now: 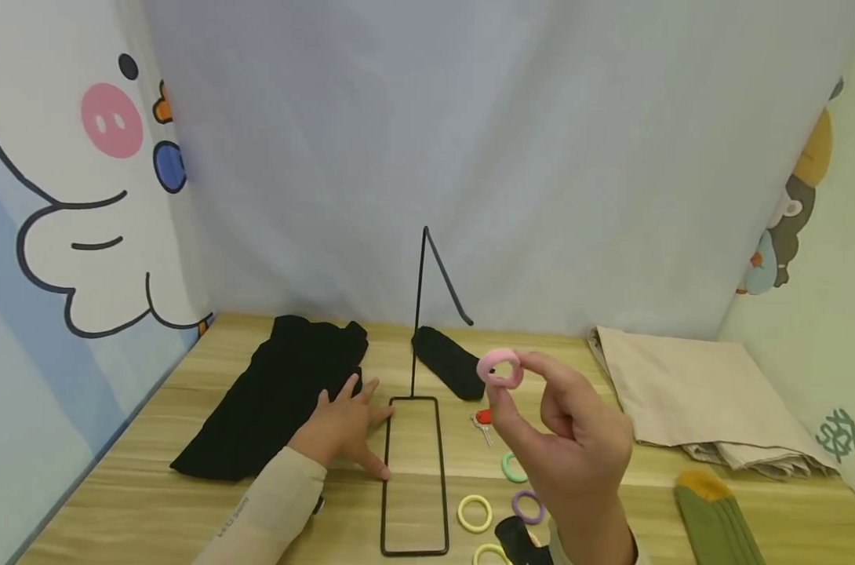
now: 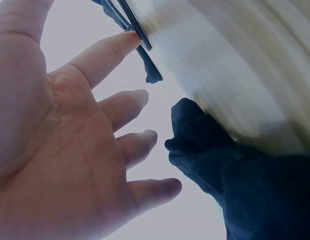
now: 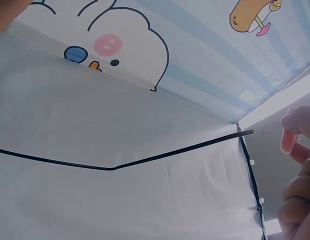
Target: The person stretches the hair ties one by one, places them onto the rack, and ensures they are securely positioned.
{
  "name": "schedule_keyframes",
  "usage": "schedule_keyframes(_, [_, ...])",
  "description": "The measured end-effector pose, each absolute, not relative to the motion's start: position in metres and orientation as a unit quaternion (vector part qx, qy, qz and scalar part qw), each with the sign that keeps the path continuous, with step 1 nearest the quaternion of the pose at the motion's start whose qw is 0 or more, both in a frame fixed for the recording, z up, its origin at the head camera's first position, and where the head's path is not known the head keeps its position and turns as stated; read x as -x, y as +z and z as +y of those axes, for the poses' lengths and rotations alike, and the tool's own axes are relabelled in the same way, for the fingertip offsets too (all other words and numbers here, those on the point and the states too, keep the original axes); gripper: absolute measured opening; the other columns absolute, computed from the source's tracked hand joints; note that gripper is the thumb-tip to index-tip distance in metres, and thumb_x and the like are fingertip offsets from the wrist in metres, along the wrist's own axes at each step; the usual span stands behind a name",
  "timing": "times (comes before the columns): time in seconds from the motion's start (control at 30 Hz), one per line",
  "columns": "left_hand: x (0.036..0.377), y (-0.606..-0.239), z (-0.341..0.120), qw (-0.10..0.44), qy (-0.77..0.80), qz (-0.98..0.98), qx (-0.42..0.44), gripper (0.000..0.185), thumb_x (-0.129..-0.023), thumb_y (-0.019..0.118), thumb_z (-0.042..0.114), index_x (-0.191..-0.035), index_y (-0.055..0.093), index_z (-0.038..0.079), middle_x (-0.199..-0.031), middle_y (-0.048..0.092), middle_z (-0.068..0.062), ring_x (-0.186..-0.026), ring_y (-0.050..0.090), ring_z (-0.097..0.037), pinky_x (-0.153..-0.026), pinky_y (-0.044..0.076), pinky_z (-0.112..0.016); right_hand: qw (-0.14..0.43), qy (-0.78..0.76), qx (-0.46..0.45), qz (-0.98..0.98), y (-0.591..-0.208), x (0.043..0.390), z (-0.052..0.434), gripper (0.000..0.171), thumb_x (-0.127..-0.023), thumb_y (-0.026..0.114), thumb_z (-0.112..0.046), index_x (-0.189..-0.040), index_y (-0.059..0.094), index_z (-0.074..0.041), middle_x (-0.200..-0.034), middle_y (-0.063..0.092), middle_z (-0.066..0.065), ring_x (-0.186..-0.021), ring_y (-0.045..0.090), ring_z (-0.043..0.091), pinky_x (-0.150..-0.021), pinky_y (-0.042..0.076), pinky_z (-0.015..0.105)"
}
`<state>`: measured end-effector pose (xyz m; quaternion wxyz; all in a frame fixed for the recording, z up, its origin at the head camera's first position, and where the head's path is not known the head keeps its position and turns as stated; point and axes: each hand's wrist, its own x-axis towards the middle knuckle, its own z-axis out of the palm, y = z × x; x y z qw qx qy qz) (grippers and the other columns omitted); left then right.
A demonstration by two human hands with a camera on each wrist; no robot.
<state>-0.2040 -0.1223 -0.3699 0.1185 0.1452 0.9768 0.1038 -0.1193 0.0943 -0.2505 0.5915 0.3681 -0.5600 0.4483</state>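
The right hand [image 1: 576, 439] pinches a small pink fabric-like ring [image 1: 512, 375] between thumb and index fingertips. Dark lettering on the beige left sleeve [image 1: 272, 498] is not clearly legible; beyond it, the left hand [image 1: 343, 428], fingers spread, reaches the left rail of a rectangular-based black wire stand [image 1: 442, 471].
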Motion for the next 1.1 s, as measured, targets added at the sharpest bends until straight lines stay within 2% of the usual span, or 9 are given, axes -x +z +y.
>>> schedule_keyframes(0.27, [0.205, -0.373, -0.123, 0.124, 0.116, 0.974, -0.147, 0.091, -0.054, 0.081, 0.055, -0.134, 0.051, 0.025, -0.155, 0.017, -0.007, -0.143, 0.003, -0.036, -0.104, 0.010, -0.069, 0.573, 0.453, -0.325, -0.600, -0.250, 0.122, 0.090, 0.031, -0.079, 0.072, -0.019, -0.083, 0.067, 0.011, -0.051, 0.016, -0.004, -0.049, 0.014, 0.004, -0.046, 0.011, 0.011])
schedule_keyframes(0.53, [0.203, -0.369, -0.124, 0.124, 0.105, 0.976, -0.146, 0.092, -0.054, 0.080, 0.057, -0.135, 0.050, 0.026, -0.155, 0.018, -0.007, -0.143, 0.004, -0.036, -0.104, 0.012, -0.069, 0.534, 0.467, -0.292, -0.641, -0.249, 0.125, 0.084, 0.025, -0.072, 0.077, -0.011, -0.090, 0.069, 0.005, -0.052, 0.016, -0.002, -0.049, 0.017, 0.004, -0.044, 0.014, 0.013])
schedule_keyframes(0.67, [0.201, -0.368, -0.123, 0.126, 0.106, 0.975, -0.147, 0.092, -0.054, 0.080, 0.057, -0.135, 0.050, 0.026, -0.155, 0.018, -0.008, -0.143, 0.005, -0.036, -0.104, 0.013, -0.069, 0.503, 0.450, -0.258, -0.692, -0.250, 0.125, 0.084, 0.034, -0.067, 0.081, -0.007, -0.098, 0.068, 0.001, -0.053, 0.018, -0.002, -0.049, 0.017, 0.004, -0.044, 0.016, 0.016])
schedule_keyframes(0.8, [0.201, -0.368, -0.122, 0.124, 0.100, 0.976, -0.150, 0.093, -0.053, 0.080, 0.058, -0.135, 0.050, 0.026, -0.155, 0.019, -0.007, -0.143, 0.005, -0.037, -0.104, 0.014, -0.069, 0.469, 0.418, -0.216, -0.747, -0.252, 0.125, 0.086, 0.046, -0.065, 0.083, -0.010, -0.108, 0.067, -0.003, -0.055, 0.020, -0.003, -0.051, 0.016, 0.002, -0.044, 0.018, 0.017])
schedule_keyframes(0.9, [0.202, -0.369, -0.121, 0.122, 0.098, 0.976, -0.149, 0.093, -0.053, 0.080, 0.058, -0.135, 0.050, 0.026, -0.155, 0.019, -0.007, -0.143, 0.005, -0.036, -0.104, 0.013, -0.069, 0.462, 0.406, -0.211, -0.760, -0.253, 0.126, 0.087, 0.049, -0.067, 0.083, -0.015, -0.110, 0.065, -0.003, -0.055, 0.020, -0.004, -0.051, 0.015, 0.001, -0.044, 0.019, 0.017])
schedule_keyframes(1.1, [0.204, -0.371, -0.124, 0.121, 0.102, 0.976, -0.149, 0.093, -0.054, 0.080, 0.057, -0.136, 0.050, 0.026, -0.155, 0.017, -0.007, -0.143, 0.003, -0.037, -0.104, 0.012, -0.069, 0.443, 0.409, -0.216, -0.768, -0.253, 0.127, 0.088, 0.050, -0.067, 0.082, -0.015, -0.112, 0.065, -0.005, -0.056, 0.019, -0.005, -0.052, 0.014, 0.002, -0.044, 0.019, 0.019])
